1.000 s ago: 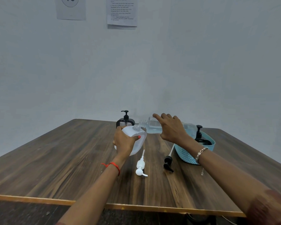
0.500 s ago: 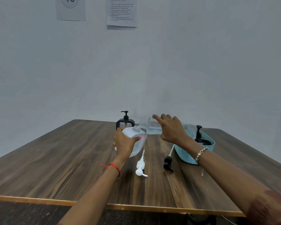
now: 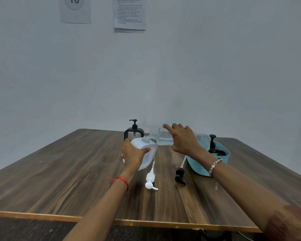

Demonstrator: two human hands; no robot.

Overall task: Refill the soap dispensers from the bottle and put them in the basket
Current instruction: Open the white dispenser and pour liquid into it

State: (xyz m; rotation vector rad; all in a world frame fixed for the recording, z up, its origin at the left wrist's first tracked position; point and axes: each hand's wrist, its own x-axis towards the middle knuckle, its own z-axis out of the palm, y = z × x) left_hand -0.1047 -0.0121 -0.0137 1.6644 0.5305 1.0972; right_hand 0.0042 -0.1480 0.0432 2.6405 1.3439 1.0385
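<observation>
While the left hand [image 3: 132, 154] grips a tilted white plastic dispenser [image 3: 147, 154], the right hand [image 3: 182, 138] holds a clear plastic bottle [image 3: 161, 138] sideways, mouth at its neck.

The left hand [image 3: 131, 154] has a thumbnail [image 3: 148, 149] painted bright orange-red. Around the wrist just behind it sits a thin red thread bracelet [image 3: 122, 180], knotted so that a short loose end sticks out to one side. Behind the right hand [image 3: 182, 140] the wrist wears a slim bracelet of small silvery and pale beads [image 3: 215, 166], from which a fine pale chain [image 3: 216, 186] hangs with a tiny bead-like end; further up that arm, at the lower corner of the view, a reddish-brown sleeve [image 3: 288, 223] with a faint mottled pattern covers it, too blurred to tell the fabric.
</observation>
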